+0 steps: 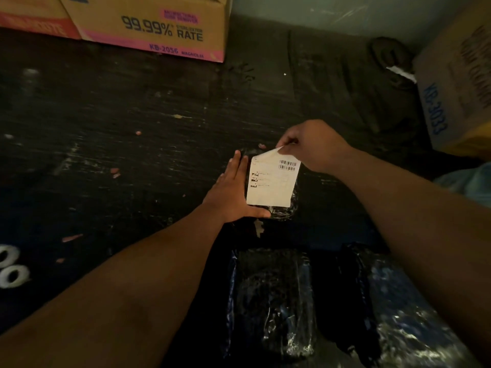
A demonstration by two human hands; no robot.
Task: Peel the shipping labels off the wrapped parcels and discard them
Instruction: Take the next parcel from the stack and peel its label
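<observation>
Head view: left hand [230,187] flat, fingers extended, pressing black wrapped parcel [281,208] at frame centre; right hand [312,147] pinches lifted upper corner of white shipping label [271,181], forearm reaching from right.

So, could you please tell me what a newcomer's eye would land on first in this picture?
The white paper shipping label at the centre stands out brightest against the dark floor; the right hand pinches its lifted top corner while the left hand presses flat on the black plastic-wrapped parcel beneath. Next comes the tan cardboard box printed "99.99% RATE" at the top left, then two more shiny black wrapped parcels near the bottom edge.
</observation>
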